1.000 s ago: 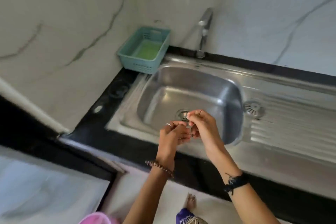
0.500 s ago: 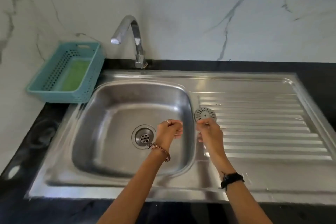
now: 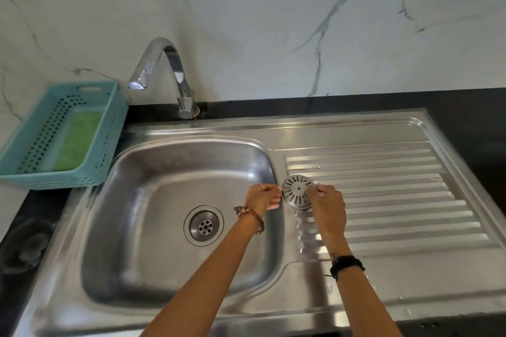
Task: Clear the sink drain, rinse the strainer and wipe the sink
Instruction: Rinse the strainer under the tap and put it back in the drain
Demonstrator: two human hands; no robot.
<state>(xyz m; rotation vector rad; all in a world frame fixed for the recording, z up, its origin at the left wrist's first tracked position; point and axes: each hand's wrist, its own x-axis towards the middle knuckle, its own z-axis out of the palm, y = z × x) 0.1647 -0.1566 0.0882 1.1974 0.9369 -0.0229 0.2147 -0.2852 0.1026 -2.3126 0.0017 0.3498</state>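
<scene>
- Strainer (image 3: 298,192) sits on the drainboard (image 3: 383,194), just beside the basin (image 3: 169,172).
- Right hand (image 3: 327,206) fingers curl on its rim; left hand (image 3: 262,197) fingers pinched together, touching its left edge.
- Advice: grip opposite rim edges, lift level, carry under the tap (image 3: 164,68).

A round slotted steel strainer (image 3: 298,192) is lying at the inner edge of the ribbed steel drainboard (image 3: 383,200), with the right hand (image 3: 327,206) gripping its right rim and the left hand (image 3: 262,198) pinching its left edge. The open round drain (image 3: 204,226) is showing in the stainless steel sink basin (image 3: 153,200). A curved chrome tap (image 3: 164,74) is arching above, beside a teal perforated plastic basket (image 3: 63,137) holding a green pad (image 3: 79,139) on the black tabletop (image 3: 24,227).
</scene>
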